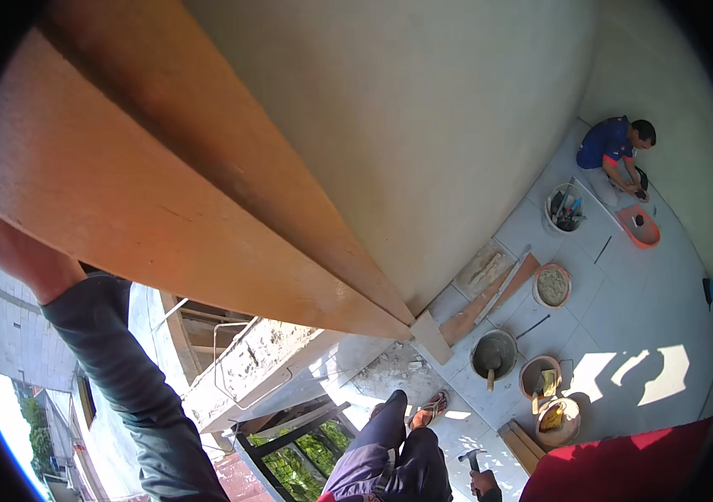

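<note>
My left hand [22, 251], in a dark long sleeve, grips the outer edge of an orange-brown wooden frame piece [122, 192] at the upper left, its fingers wrapped partly out of sight. The long piece stands against a pale wall [423, 109] and narrows away to its foot on the tiled floor, beside a small light board [432, 337]. Low at the bottom centre, my right hand [484, 483] is closed on the handle of a hammer [469, 457], whose metal head points up. My legs and sandalled feet show below.
A co-worker [603, 146] in blue sits by the far wall, near an orange tray [641, 234] and a bucket of tools [564, 226]. Mortar buckets [505, 343], planks and trowels lie on the tiles [582, 301]. An opening with an edge of rough concrete [248, 364] is at left. Red fabric fills the lower right.
</note>
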The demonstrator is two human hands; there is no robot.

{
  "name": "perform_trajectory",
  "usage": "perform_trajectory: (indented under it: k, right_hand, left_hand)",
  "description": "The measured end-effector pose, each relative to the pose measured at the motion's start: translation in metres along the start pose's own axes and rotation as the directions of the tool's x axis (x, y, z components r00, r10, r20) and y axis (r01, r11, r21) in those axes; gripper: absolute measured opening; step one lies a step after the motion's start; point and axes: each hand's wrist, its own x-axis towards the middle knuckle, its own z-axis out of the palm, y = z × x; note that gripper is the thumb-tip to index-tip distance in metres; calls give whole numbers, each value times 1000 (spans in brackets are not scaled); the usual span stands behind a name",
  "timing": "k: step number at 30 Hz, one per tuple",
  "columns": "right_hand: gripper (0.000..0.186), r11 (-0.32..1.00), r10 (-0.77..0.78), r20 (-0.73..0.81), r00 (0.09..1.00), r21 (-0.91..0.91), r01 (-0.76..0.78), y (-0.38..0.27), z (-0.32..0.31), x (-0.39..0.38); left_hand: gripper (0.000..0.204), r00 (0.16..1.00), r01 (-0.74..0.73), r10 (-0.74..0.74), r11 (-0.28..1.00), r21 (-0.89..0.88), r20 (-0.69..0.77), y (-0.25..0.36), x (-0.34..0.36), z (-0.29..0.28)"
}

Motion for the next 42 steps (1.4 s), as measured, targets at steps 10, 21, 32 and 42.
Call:
perform_trajectory:
  k: [10, 21, 32, 42]
  right_hand:
    - [41, 885, -464, -296, 835, -201, 421, -215, 4, -156]
    - [31, -108, -824, -547, -150, -108, 988, -376, 63, -520]
    - [35, -445, -583, -432, -688, -538, 716, -359, 166, -655]
    - [29, -397, -584, -373, -721, -643, 655, -393, 215, -686]
  left_hand:
    - [19, 747, 420, -662, 539, -730, -59, 57, 2, 30]
    - [15, 752, 401, -623, 169, -900, 218, 44, 0, 39]
    - [12, 783, 293, -456, -328, -898, 422, 5, -5, 27]
    - [15, 785, 235, -474, -369, -899, 399, -7, -31, 33]
